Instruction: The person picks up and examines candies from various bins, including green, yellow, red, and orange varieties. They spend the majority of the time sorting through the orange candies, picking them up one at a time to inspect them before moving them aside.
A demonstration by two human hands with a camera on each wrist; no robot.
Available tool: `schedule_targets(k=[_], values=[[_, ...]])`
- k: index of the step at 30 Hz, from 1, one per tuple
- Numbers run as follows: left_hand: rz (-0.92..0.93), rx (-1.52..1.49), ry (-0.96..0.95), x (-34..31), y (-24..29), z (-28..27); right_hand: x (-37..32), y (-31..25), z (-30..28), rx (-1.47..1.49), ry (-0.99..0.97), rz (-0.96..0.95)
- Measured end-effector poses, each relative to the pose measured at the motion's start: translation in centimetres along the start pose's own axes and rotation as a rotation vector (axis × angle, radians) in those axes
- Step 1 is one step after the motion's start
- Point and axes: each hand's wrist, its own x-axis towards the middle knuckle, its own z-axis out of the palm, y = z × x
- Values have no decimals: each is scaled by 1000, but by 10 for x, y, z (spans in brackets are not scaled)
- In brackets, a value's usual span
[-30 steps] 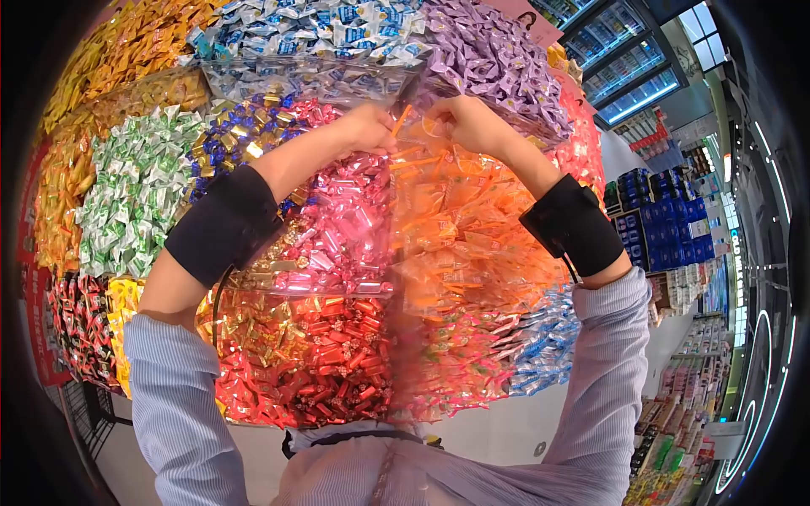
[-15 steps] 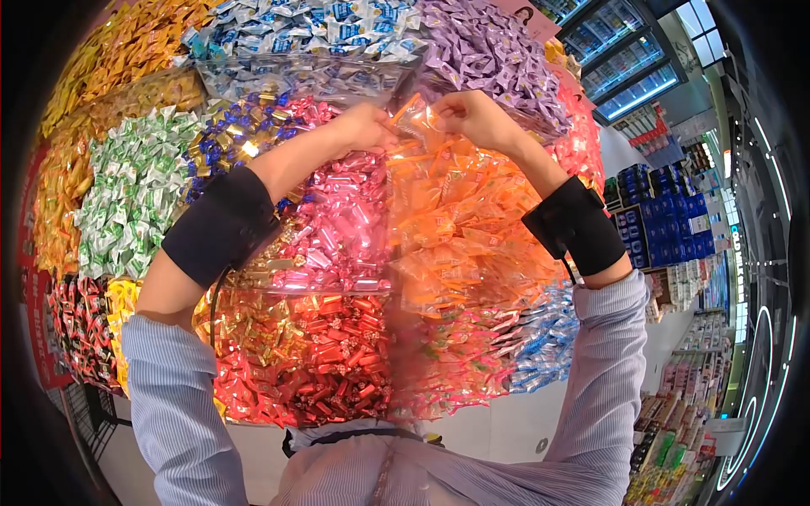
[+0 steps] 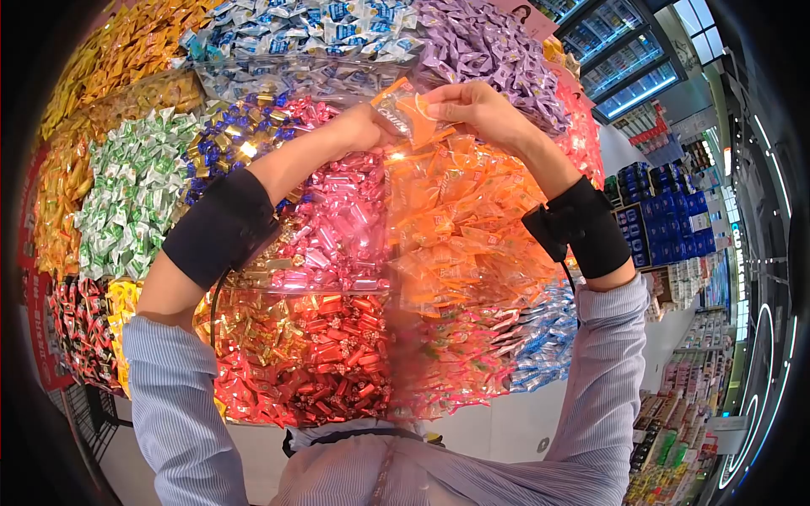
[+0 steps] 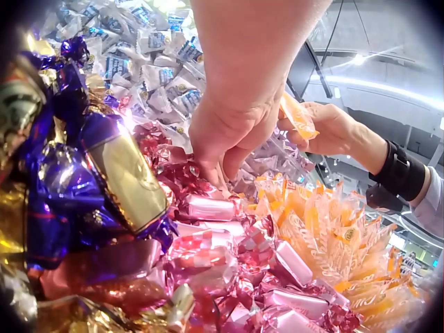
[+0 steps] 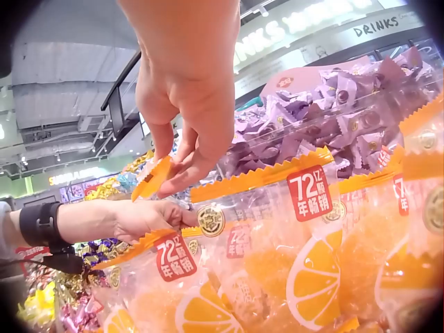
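Note:
My right hand [image 3: 479,111] pinches a small clear packet with orange ends [image 3: 396,110], dark lettering facing up. In the right wrist view the packet [image 5: 152,179] hangs at the fingertips, above similar orange-slice packets [image 5: 316,270]. My left hand [image 3: 359,128] is just left of it, its fingertips partly behind the packet in the head view. The left wrist view shows the left fingers [image 4: 232,156] bent downward close over pink foil-wrapped candies [image 4: 208,208]; I cannot tell whether they grip anything.
Clear dividers separate the heaped candies. Purple packets [image 3: 489,59] and blue-white packets [image 3: 337,29] lie beyond the hands, blue-gold candies [image 3: 240,126] and green-white packets [image 3: 135,185] to the left, red candies [image 3: 346,363] nearest my body. Shelves and coolers [image 3: 624,59] stand right.
The packet between my hands has turned from edge-on to face-up, its lettering now showing. My right hand has risen slightly and turned; the left hand has stayed almost in place.

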Motion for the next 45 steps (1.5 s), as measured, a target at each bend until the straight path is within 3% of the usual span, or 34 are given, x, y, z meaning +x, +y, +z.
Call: schedule_targets(k=[7,10,13,16,22,32,40,43,45], values=[[7,155,-38,7,-6,-5,-6,-2,-1,61,56,3],[253,417,108,-8,-5,-3,-8,2,-12,35,85,-88],[350,501,122,-29,9,5,-9,9,-22,-154,92,-146],[304,607,22,-23,7,13,-1,19,-21,-331,120,-196],[7,611,-88,-9,13,30,15,33,-12,-666,192,-219],[127,201,-109,-14,-13,45,23,32,-17,-748,15,-267],[225,281,-133,-23,-11,44,36,27,-11,-699,-298,-145],[220,287,-98,-26,-11,45,40,28,-8,-876,-347,-219],[217,316,-96,-26,-8,43,46,30,-6,-943,-361,-150]])
